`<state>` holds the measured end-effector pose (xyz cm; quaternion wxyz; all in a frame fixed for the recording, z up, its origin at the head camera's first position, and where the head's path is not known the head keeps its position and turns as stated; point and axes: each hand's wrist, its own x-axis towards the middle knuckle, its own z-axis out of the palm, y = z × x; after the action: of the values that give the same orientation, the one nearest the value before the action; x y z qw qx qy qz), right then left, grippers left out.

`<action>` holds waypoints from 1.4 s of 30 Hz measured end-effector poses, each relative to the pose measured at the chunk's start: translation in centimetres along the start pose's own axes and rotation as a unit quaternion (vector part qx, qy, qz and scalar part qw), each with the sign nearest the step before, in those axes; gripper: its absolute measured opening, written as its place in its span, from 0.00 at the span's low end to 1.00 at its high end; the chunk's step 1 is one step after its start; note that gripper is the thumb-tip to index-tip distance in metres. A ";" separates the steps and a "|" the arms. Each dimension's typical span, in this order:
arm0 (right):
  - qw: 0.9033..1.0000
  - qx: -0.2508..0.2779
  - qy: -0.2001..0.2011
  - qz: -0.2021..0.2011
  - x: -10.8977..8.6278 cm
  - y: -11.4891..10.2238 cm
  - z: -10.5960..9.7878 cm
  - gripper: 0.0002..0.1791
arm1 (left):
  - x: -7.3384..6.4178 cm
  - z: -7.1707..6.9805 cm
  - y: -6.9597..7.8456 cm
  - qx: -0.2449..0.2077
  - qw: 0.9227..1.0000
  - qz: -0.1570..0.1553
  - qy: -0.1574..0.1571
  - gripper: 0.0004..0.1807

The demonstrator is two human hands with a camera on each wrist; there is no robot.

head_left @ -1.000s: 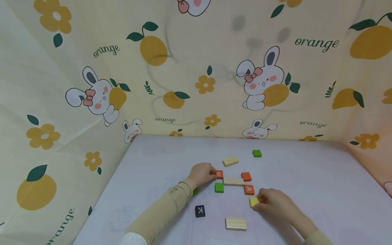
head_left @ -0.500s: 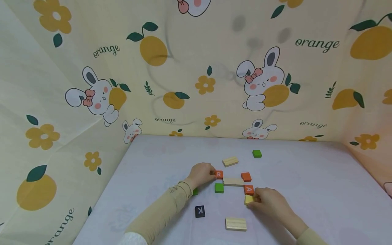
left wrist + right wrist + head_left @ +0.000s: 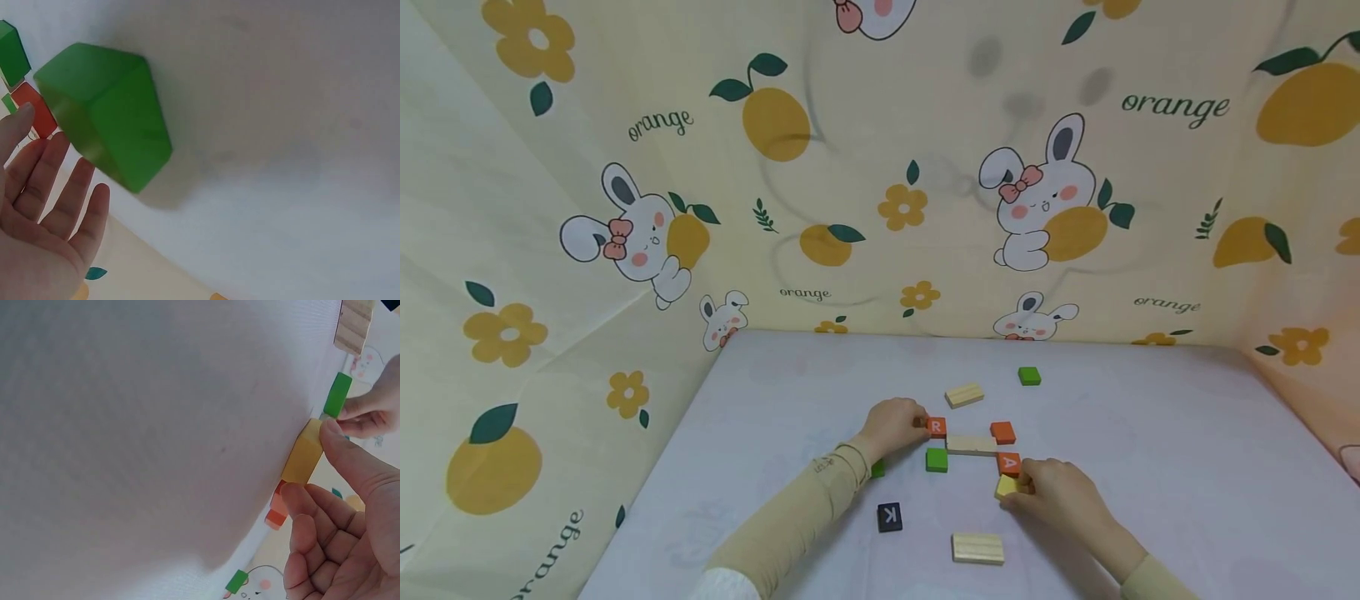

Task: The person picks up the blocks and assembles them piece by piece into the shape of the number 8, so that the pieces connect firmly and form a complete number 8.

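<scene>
Your right hand (image 3: 1060,496) pinches the yellow block (image 3: 1006,486) on the desk (image 3: 1150,433), just below the orange A tile (image 3: 1009,463). Your left hand (image 3: 891,425), fingers straight, touches the orange R tile (image 3: 936,427). Pushing further could knock the A tile askew.

Tan sleeves (image 3: 805,517), white cuffs
</scene>
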<state>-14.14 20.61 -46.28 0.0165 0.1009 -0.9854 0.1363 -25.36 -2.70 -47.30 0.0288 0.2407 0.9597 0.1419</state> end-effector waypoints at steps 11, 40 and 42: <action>1.000 0.009 0.000 0.010 -0.1 -0.1 0.2 0.19 | 0.0 0.6 -0.3 -0.003 1.000 -0.006 -0.003 0.13; 1.000 0.002 -0.013 0.022 0.0 -0.3 0.4 0.20 | -2.3 -1.2 -0.3 0.024 1.000 0.000 0.015 0.18; 1.000 0.003 -0.012 0.023 0.0 -0.3 0.4 0.20 | -3.0 -1.3 -0.3 0.026 0.999 0.007 0.024 0.18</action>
<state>-14.03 20.24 -46.58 0.0008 0.0802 -0.9872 0.1380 -23.00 -4.75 -46.19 -0.0018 0.2450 0.9617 0.1228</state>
